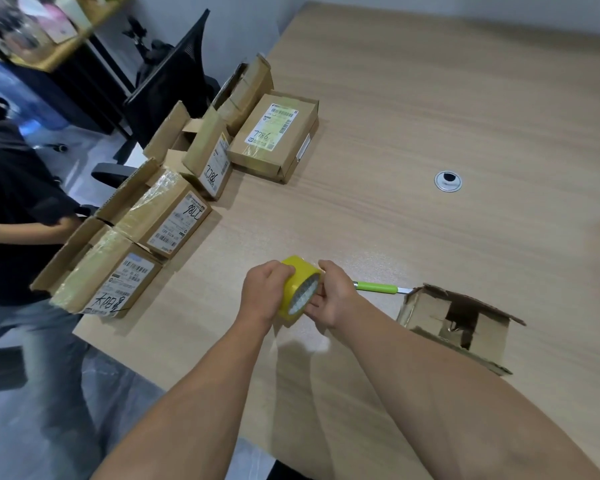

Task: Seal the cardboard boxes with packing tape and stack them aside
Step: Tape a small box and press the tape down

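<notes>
Packing tape roll: being held over the surface near its front edge. Curling round the outer band with the left grip; pinching the core side with the right grip. Lying just right: green-handled tool, open cardboard box. Lining the left edge: labelled boxes.

A wide table of light wood grain fills most of the view, with a round metal cable hole in it. Behind its far left edge stands a black office chair before a pale wall. A wooden shelf is blurred at top left. The floor looks grey-blue.
</notes>
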A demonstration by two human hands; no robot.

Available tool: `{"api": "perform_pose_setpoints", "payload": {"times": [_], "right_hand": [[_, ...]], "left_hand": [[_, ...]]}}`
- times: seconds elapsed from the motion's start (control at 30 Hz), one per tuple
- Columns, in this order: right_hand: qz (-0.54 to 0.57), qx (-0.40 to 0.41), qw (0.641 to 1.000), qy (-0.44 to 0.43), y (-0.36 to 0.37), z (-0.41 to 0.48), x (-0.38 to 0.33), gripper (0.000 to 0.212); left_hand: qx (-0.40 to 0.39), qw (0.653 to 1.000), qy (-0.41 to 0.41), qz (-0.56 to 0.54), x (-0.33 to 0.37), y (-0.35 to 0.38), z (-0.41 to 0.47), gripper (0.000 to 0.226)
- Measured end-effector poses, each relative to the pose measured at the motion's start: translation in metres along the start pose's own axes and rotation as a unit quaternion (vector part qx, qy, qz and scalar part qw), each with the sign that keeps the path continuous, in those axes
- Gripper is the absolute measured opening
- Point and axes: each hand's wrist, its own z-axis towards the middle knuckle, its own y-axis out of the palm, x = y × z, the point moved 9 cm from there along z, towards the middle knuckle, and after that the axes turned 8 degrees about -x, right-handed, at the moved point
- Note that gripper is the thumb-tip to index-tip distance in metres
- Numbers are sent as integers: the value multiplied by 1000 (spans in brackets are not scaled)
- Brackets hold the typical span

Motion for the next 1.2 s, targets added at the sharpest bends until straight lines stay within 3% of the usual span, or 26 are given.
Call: {"api": "perform_pose_setpoints", "payload": {"times": [0.17, 0.37, 0.53, 0.73, 0.97, 1.2], "right_hand": [[12, 6, 996, -87, -3, 2, -19, 10], [-22, 50, 978, -203, -17, -21, -52, 19], [10, 83, 963, -256, -23, -40, -68, 23], [-8, 101, 949, -299, -19, -67, -86, 20], [-26, 139, 921, -364, -34, -94, -93, 23], [66, 140, 917, -367, -58, -114, -109, 21]], "left_hand": [[-25, 999, 15, -22, -7, -6, -9, 29], [18, 998, 27, -62, -11, -12, -16, 29], [-24, 996, 65, -59, 0, 3, -22, 36], [-67, 988, 134, 37, 9, 15, -34, 60], [-27, 975, 165, 144, 47, 28, -35, 53], [-25, 966, 177, 187, 37, 40, -44, 52]]}}
